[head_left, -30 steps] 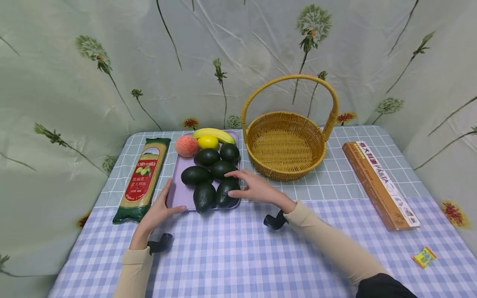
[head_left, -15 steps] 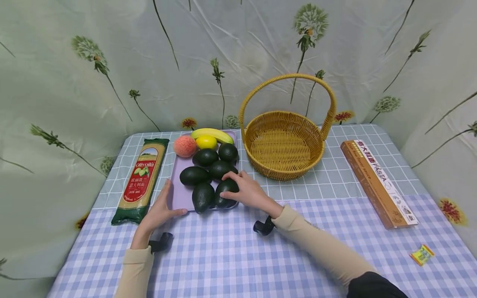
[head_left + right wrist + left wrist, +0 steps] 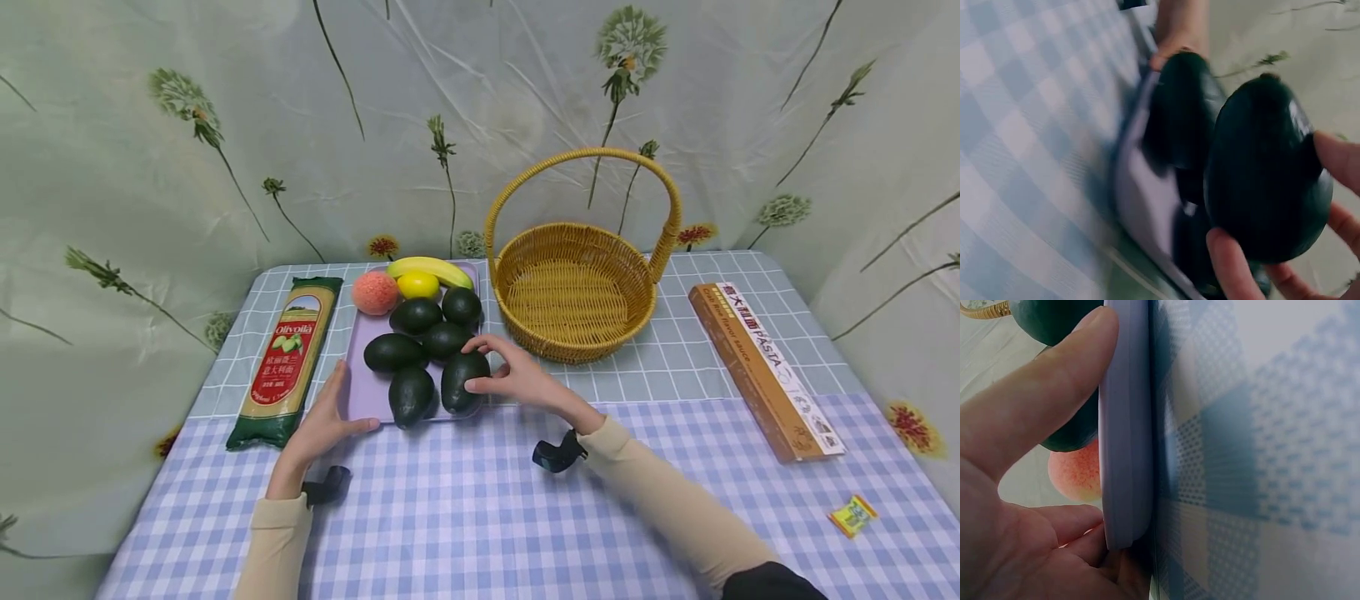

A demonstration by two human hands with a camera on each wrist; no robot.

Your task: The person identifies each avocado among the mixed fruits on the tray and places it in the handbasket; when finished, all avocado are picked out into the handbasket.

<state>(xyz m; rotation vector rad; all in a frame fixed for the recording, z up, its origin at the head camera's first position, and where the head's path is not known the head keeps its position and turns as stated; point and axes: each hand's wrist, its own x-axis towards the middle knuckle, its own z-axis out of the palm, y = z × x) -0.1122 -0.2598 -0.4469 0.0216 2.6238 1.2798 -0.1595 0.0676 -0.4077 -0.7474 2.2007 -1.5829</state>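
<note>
My right hand (image 3: 525, 379) grips a dark green avocado (image 3: 461, 387), fingertips on its far end and thumb on its side. In the right wrist view this avocado (image 3: 1263, 181) stands apart from the ones behind it, raised above the lilac tray (image 3: 362, 398). My left hand (image 3: 322, 427) holds the tray's near left corner, thumb along the front rim and fingers at the left side. Several more avocados (image 3: 411, 396) lie in the tray, with a peach (image 3: 375, 293), a lemon (image 3: 418, 285) and a banana (image 3: 431, 269) at its far end.
A wicker basket (image 3: 573, 354) with a tall handle stands right of the tray. A bag of spaghetti (image 3: 287, 362) lies to the left, close by my left hand. Farther right are a pasta box (image 3: 765, 375) and a small yellow packet (image 3: 853, 517).
My right hand has closed on the near right avocado and drawn it up and slightly right, away from its neighbour. My left hand stays at the tray corner.
</note>
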